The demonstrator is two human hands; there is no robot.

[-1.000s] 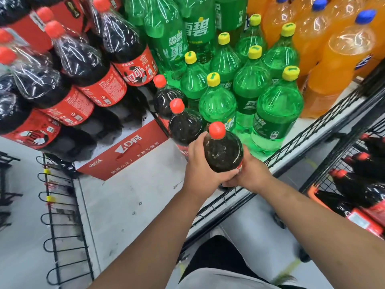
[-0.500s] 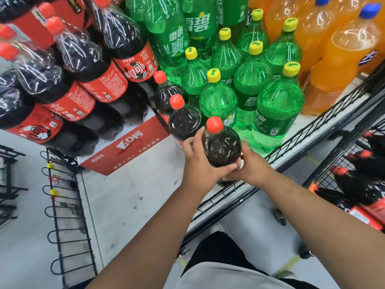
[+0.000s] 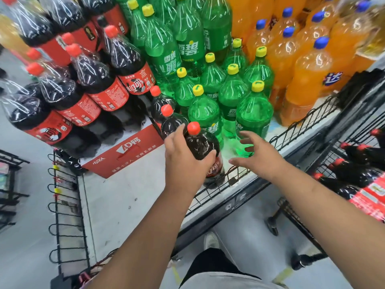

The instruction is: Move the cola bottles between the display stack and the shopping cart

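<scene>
**Finding.** Your left hand [image 3: 185, 161] grasps the cola bottle [image 3: 204, 145] round its shoulder with curled fingers. Your right hand [image 3: 258, 155] is released, with fingers spread, just beside the bottle and not touching it.

**Location.** The bottle stands at the front of the display stack [image 3: 129, 195], just behind the wire rail [image 3: 295, 127]. Two more cola bottles [image 3: 170, 122] and the green bottles [image 3: 254, 113] are next to it. The rail and your hand partly mask its base, so I cannot confirm it sits flat.

**Risks.**
- A full bottle managed one-handed by its smooth shoulder may slip or swing into the rail.
- If you let go while it leans, it may topple onto its neighbours.

The shopping cart [image 3: 331, 161] stands to your right.
</scene>
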